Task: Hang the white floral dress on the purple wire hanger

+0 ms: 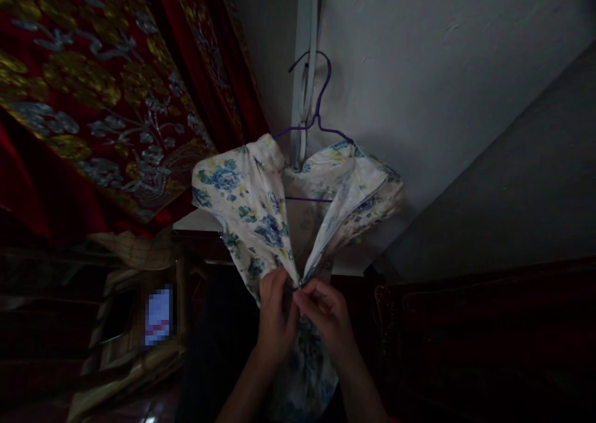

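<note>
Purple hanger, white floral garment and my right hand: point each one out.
Purple hanger (pixel 318 117): head view, where hook meets arms.
White floral garment (pixel 261 215): head view, front panel at picture left.
Right hand (pixel 329 314): head view, middle of hand.

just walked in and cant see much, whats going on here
A person's left hand and right hand pinch the front of a floral garment where its open neckline narrows to a point. The garment hangs on a purple hanger in front of a pale wall. Whether the hands hold a fastener is too dark to tell.
</note>
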Demonstrator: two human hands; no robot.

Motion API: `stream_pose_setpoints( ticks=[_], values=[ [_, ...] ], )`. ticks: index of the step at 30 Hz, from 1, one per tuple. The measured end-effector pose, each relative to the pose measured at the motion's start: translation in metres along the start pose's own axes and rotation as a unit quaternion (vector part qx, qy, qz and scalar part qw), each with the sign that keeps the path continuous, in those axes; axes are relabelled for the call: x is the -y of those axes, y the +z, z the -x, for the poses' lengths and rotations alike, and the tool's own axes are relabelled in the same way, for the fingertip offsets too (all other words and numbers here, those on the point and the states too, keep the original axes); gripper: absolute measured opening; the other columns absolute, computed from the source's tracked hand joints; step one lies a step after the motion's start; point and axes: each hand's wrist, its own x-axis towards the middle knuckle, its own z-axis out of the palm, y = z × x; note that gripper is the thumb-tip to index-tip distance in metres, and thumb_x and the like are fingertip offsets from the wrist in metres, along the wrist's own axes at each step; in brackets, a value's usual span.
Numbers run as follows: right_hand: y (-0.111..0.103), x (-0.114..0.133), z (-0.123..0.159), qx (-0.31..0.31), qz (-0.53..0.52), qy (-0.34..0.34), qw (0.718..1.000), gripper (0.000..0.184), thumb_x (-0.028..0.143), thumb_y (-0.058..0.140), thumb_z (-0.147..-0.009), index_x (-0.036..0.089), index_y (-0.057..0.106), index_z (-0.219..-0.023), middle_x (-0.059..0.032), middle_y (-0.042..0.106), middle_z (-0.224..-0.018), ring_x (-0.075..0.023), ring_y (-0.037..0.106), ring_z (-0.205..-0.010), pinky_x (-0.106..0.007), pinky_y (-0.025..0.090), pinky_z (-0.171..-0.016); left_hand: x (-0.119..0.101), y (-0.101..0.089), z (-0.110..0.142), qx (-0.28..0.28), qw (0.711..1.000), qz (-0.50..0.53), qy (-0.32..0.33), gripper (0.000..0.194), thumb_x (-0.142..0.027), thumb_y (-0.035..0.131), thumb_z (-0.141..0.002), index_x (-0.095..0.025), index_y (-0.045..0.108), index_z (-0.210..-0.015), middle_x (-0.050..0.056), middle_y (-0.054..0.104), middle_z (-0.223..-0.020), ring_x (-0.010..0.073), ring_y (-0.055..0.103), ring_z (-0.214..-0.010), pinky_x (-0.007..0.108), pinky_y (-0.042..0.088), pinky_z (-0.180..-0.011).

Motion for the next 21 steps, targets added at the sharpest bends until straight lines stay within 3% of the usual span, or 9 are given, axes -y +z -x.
stream_pose_setpoints(
  ticks=[2,4,7,10,13,15,17,19,21],
  values=[
    [0.000,0.003,-0.002,0.043,-0.027,0.035,0.998,0.040,0.052,0.074,-0.080,0.019,0.058,-0.066,0.0036,0.051,-0.054,-0.0101,0.045,-0.051,-0.023,0.034,-0.052,-0.001,0.008,-0.008,0.042,0.998,0.051,-0.011,0.024,-0.030,0.051,-0.099,-0.019,0.064,-0.116,0.009,0.070,-0.105,0.0231,0.066,-0.099,0.033,0.053,-0.085],
    [-0.002,0.007,-0.008,0.062,-0.052,0.071,0.994,0.042,0.057,0.071,-0.080,0.019,0.058,-0.068,0.0043,0.049,-0.048,-0.0096,0.042,-0.045,-0.024,0.031,-0.048,-0.002,0.012,-0.017,0.058,0.994,0.079,-0.041,0.022,-0.032,0.049,-0.099,-0.018,0.066,-0.097,0.005,0.069,-0.086,0.0206,0.066,-0.081,0.029,0.051,-0.073],
    [-0.009,0.024,-0.031,0.008,-0.081,0.083,0.993,0.040,0.056,0.073,-0.075,0.018,0.061,-0.069,0.0059,0.046,-0.043,-0.0077,0.034,-0.038,-0.023,0.021,-0.043,-0.005,0.014,-0.022,0.134,0.983,0.091,-0.085,0.025,-0.029,0.047,-0.099,-0.018,0.067,-0.089,0.003,0.068,-0.079,0.0184,0.065,-0.072,0.026,0.047,-0.068],
    [-0.016,0.072,-0.068,-0.059,-0.105,0.010,0.993,0.032,0.045,0.077,-0.067,0.017,0.064,-0.062,0.0079,0.038,-0.038,-0.0054,0.028,-0.037,-0.024,0.014,-0.043,-0.007,0.020,-0.021,0.228,0.964,0.053,-0.130,0.028,-0.027,0.045,-0.098,-0.017,0.066,-0.084,0.002,0.065,-0.069,0.0168,0.063,-0.063,0.024,0.041,-0.060],
    [-0.013,0.134,-0.100,-0.023,-0.129,-0.083,0.988,0.023,0.037,0.075,-0.065,0.016,0.068,-0.061,0.0089,0.034,-0.037,-0.0050,0.024,-0.037,-0.025,0.015,-0.042,-0.011,0.028,-0.024,0.257,0.958,0.011,-0.127,0.028,-0.027,0.044,-0.097,-0.018,0.064,-0.080,0.002,0.062,-0.064,0.0171,0.062,-0.059,0.025,0.037,-0.056],
    [-0.007,0.161,-0.109,-0.006,-0.124,-0.117,0.985,0.020,0.034,0.073,-0.068,0.016,0.067,-0.062,0.0079,0.038,-0.039,-0.0052,0.026,-0.038,-0.024,0.015,-0.041,-0.015,0.031,-0.030,0.267,0.958,-0.012,-0.102,0.026,-0.025,0.045,-0.096,-0.018,0.064,-0.081,0.003,0.064,-0.065,0.0182,0.064,-0.061,0.026,0.037,-0.057],
    [0.000,0.169,-0.107,-0.013,-0.124,-0.130,0.984,0.019,0.033,0.072,-0.071,0.016,0.066,-0.064,0.0069,0.042,-0.041,-0.0056,0.029,-0.039,-0.024,0.016,-0.041,-0.017,0.031,-0.040,0.296,0.950,-0.036,-0.088,0.023,-0.022,0.047,-0.094,-0.018,0.066,-0.081,0.004,0.067,-0.067,0.0192,0.065,-0.061,0.027,0.038,-0.058],
    [0.001,0.161,-0.099,-0.035,-0.132,-0.128,0.982,0.020,0.035,0.072,-0.072,0.017,0.064,-0.065,0.0068,0.044,-0.043,-0.0058,0.032,-0.039,-0.023,0.017,-0.040,-0.021,0.025,-0.055,0.341,0.936,-0.033,-0.077,0.020,-0.017,0.051,-0.090,-0.019,0.069,-0.083,0.004,0.071,-0.072,0.0202,0.068,-0.067,0.027,0.042,-0.060],
    [-0.002,0.148,-0.089,-0.050,-0.130,-0.121,0.983,0.021,0.036,0.072,-0.073,0.018,0.063,-0.066,0.0067,0.046,-0.044,-0.0056,0.033,-0.039,-0.022,0.019,-0.040,-0.027,0.013,-0.077,0.336,0.940,-0.004,-0.057,0.017,-0.013,0.058,-0.085,-0.020,0.071,-0.092,0.005,0.075,-0.085,0.0205,0.070,-0.076,0.028,0.047,-0.067]
  ],
)
